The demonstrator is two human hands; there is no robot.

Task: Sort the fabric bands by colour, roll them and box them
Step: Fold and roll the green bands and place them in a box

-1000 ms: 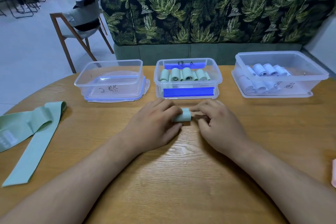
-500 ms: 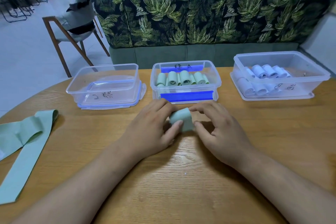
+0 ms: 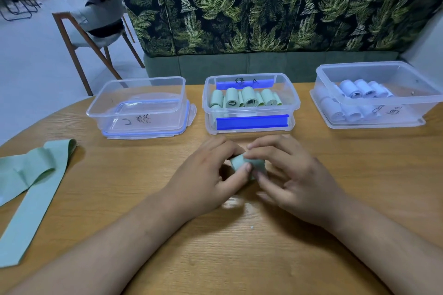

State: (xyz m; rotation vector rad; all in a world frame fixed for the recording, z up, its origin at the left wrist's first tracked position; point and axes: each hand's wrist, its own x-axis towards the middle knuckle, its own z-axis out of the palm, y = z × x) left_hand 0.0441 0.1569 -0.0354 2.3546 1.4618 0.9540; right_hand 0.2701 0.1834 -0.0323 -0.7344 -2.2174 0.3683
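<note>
Looking down at the near edge, I log both forearms lying across the wooden table (image 3: 239, 258) and meeting at its middle. Left hand (image 3: 206, 175): fingers curled, thumb and fingertips pinching the left end of a small green roll (image 3: 237, 163). Right hand (image 3: 294, 177): also curled on the same roll, fingers over its top and right end, thumb at the near side. The roll sits between the two hands, just in front of the middle box; I cannot tell whether it rests on the wood or is held slightly off it. Far left, well apart from the hands, loose green bands (image 3: 31, 187) lie flat and unrolled, one folded over another, running off the frame edge. Next row back, three clear plastic boxes stand side by side, each with handwritten marks I cannot read. Left box (image 3: 136, 80): nothing inside, standing on a blue-edged lid. Middle box (image 3: 297, 103): blue strips front and back, holding a row of green rolls (image 3: 247, 99) on end. Right box (image 3: 374, 64): pale rolls (image 3: 359, 88) lying in two rows. Behind the table, a sofa (image 3: 263, 7) with a leaf-print back and a plain green base. Further left, a wooden-legged chair (image 3: 96, 21) with grey cloth draped over it.
</note>
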